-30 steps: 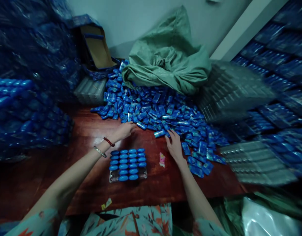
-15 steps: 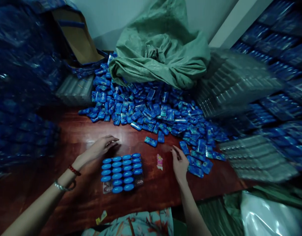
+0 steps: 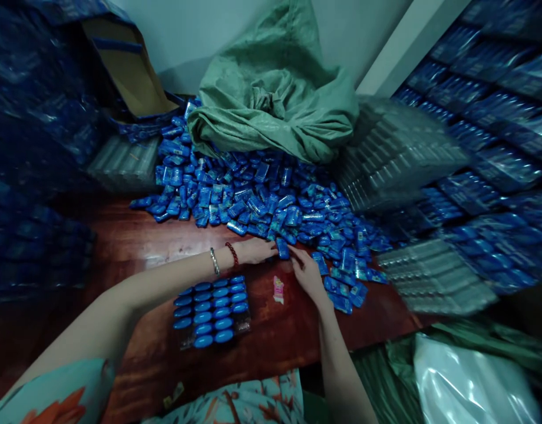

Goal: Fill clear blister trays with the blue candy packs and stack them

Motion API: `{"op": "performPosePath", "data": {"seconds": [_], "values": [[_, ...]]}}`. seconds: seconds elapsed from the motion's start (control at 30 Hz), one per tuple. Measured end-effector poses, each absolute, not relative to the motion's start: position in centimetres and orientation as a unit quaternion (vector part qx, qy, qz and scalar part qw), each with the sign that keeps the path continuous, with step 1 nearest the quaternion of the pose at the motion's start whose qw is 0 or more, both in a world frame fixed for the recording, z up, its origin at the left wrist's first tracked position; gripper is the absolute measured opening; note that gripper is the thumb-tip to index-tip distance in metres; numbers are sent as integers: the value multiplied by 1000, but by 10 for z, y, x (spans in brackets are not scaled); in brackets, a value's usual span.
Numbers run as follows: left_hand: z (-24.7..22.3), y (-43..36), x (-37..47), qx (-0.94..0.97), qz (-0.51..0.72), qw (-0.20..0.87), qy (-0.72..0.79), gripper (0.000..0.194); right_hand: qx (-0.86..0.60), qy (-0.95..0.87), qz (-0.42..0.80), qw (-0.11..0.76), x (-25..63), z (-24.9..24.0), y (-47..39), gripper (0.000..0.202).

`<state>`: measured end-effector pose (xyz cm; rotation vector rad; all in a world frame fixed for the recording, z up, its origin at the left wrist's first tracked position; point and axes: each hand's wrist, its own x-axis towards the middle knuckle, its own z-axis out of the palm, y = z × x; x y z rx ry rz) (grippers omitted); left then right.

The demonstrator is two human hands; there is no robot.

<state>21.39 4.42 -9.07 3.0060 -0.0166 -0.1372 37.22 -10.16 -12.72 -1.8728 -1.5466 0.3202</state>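
Observation:
A small blue packet [image 3: 282, 248] lies at the front edge of a heap of similar packets [image 3: 253, 197], between my two hands. My left hand [image 3: 255, 252] reaches across above the tray, fingers stretched out, fingertips at the packet's left side. Whatever is under its palm is hidden. From the right, my right hand [image 3: 307, 272] has its fingers apart, fingertips at the packet's right edge. Below my left forearm sits a clear tray [image 3: 187, 338] with rows of blue oval pieces [image 3: 203, 315]; some front-corner pockets are unfilled. A pink wrapper [image 3: 278, 290] lies between tray and right hand.
A green cloth sack [image 3: 271, 112] rests behind the heap. Clear trays are stacked at right [image 3: 399, 153] and left [image 3: 123, 162]. Loose blue packets [image 3: 345, 291] lie beside my right wrist. Blue packaged goods [image 3: 483, 129] rise at the right; a yellow scrap [image 3: 174, 394] lies near the table's front edge.
My left hand has swung right from behind the tray to the heap's edge, covering where a loose packet lay. My right hand has moved slightly left and up. The view has shifted a little.

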Motion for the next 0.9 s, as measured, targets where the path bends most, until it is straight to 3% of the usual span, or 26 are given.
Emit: {"op": "performPosePath", "data": {"seconds": [0.17,0.27,0.33,0.47,0.57,0.73,0.9], "values": [[-76,58,175,989,-30,124,69,41,-747,-519,24,415,384,-102,-90,32],[-62,62,132,973,61,166,145,40,-739,-538,-20,405,385,-89,-58,32],[-53,57,95,948,142,201,204,40,-743,-565,-39,356,383,-83,-32,33],[-32,21,11,873,242,250,342,38,-754,-633,-30,170,370,-82,1,39],[-18,-25,-46,832,278,240,416,30,-750,-650,19,120,356,-92,-4,39],[-28,-98,-91,786,277,286,473,19,-739,-618,126,237,339,-113,-51,40],[-78,-131,-66,735,299,297,531,36,-752,-473,206,410,330,-125,-105,44]]}}
